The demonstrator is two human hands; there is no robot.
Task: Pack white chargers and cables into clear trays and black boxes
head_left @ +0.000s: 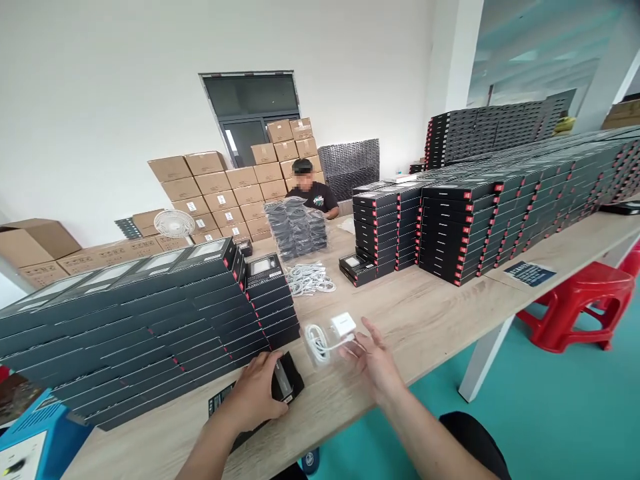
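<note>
My left hand (257,393) is wrapped over a black box (287,380) near the front edge of the table, its thumb and fingers gripping the box's sides. To the right, my right hand (373,357) is spread, palm partly up, with its fingertips beside a white charger (343,325) and the end of a white cable. The coiled white cable (317,343) lies in a clear plastic bag on the wood table. A dark, flat part with printing shows under and left of my left hand.
Stacked black boxes (150,327) stand left; more stacks (450,233) stand right. Behind are a pile of white cables (310,279), plastic-wrapped dark items (296,230) and a seated person (320,197). A blue machine (55,433) is front left, red stools (580,303) right.
</note>
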